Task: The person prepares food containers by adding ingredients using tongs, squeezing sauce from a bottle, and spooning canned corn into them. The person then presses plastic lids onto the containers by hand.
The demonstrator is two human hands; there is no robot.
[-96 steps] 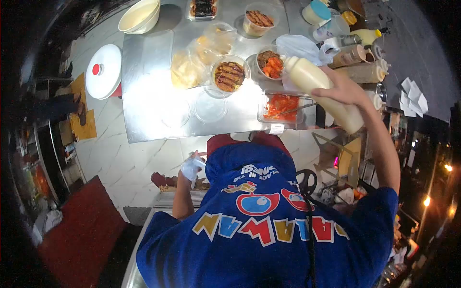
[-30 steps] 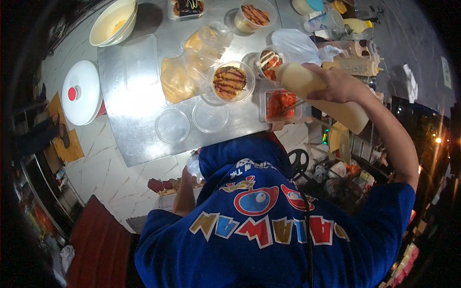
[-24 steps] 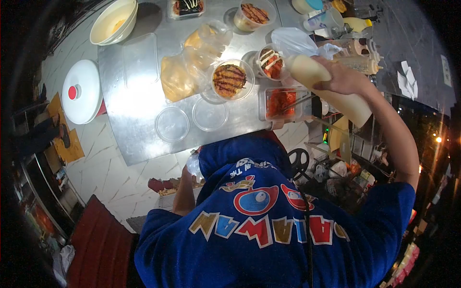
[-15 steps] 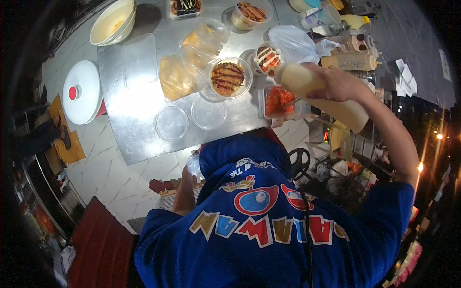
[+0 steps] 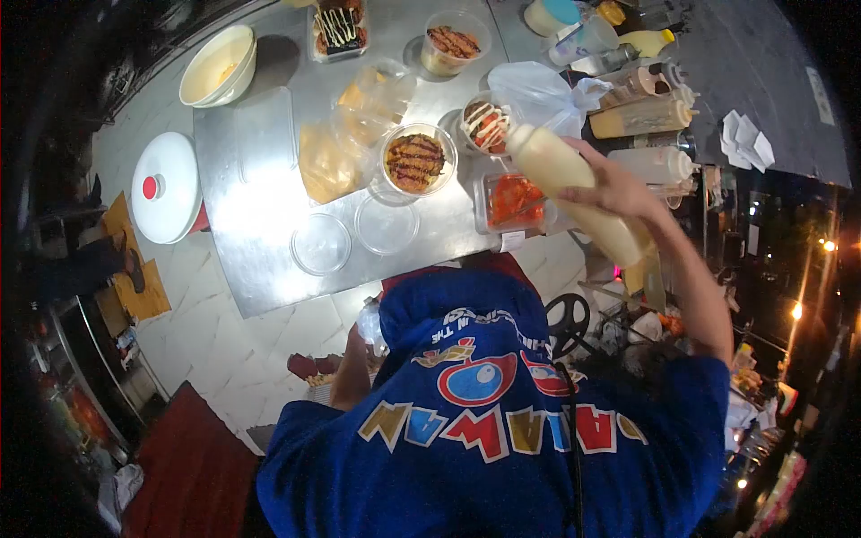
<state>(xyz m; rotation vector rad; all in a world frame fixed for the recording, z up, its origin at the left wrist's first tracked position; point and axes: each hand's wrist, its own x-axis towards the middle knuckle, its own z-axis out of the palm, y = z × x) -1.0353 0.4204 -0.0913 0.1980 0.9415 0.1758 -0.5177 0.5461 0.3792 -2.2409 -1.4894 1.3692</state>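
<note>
My right hand is wrapped round a large squeeze bottle of cream-coloured sauce, tilted with its tip at a round tub of meat and red topping striped with white sauce. Nearer my body, a square container holds red food and a utensil. To the left sits another round tub with a browned patty under dark sauce stripes. My left hand, low beside the blue shirt, is covered in clear plastic; its fingers are too hidden to read.
Two clear lids lie on the metal table. Behind are bagged yellow food, a cream bowl, a filled box and another tub. A plastic bag and several bottles stand right. A white-lidded container is left.
White stripes now cross the red-topped tub, which had none in the earliest frame. My right hand still holds the bottle over it. My left hand has dropped closer against the shirt.
</note>
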